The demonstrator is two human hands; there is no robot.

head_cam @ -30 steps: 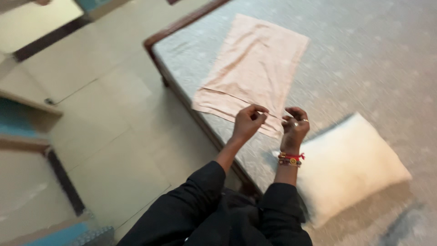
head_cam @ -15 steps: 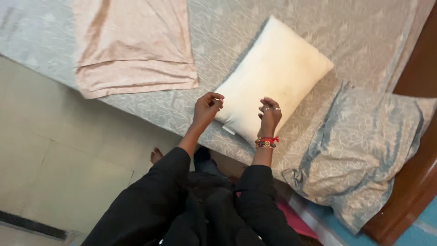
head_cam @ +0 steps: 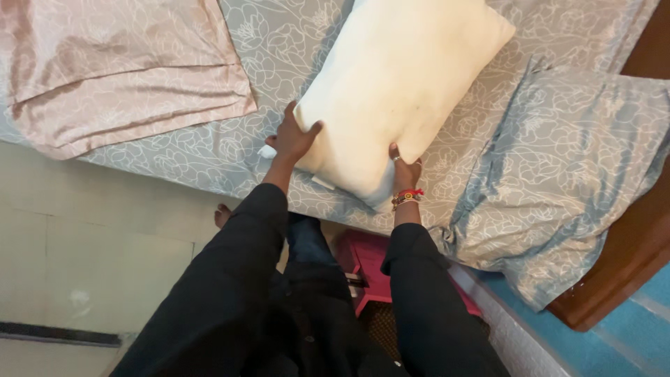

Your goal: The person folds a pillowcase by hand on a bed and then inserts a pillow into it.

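Both hands grip the bare cream pillow (head_cam: 394, 77) at its near end, just below the middle of the frame. The left hand (head_cam: 292, 137) clasps the pillow's lower left corner, thumb lying on top of the fabric and the fingers tucked beneath, beside a small white tag that sticks out from the seam. The right hand (head_cam: 405, 171) holds the bottom edge a little to the right, its fingers curled under the pillow so that only the knuckles, a ring and the thumb side show; red and gold bangles (head_cam: 407, 197) circle the wrist. Black sleeves run from both wrists down to the bottom edge of the frame. The pillow lies tilted on the bed (head_cam: 279, 49), stretching from the hands up towards the top centre and right of the frame, on a grey sheet with a white flower outline pattern. In the upper left a pale pink pillowcase (head_cam: 118, 70) with the same kind of line pattern lies flat on the sheet, apart from the pillow. To the right, a second pillow in a blue-grey patterned cover (head_cam: 572, 160) rests near the bed's dark wooden frame. Below the bed edge, between the sleeves, a pink stool (head_cam: 366, 262) stands on the floor, and a bare foot (head_cam: 222, 214) shows on the pale tiles at left.
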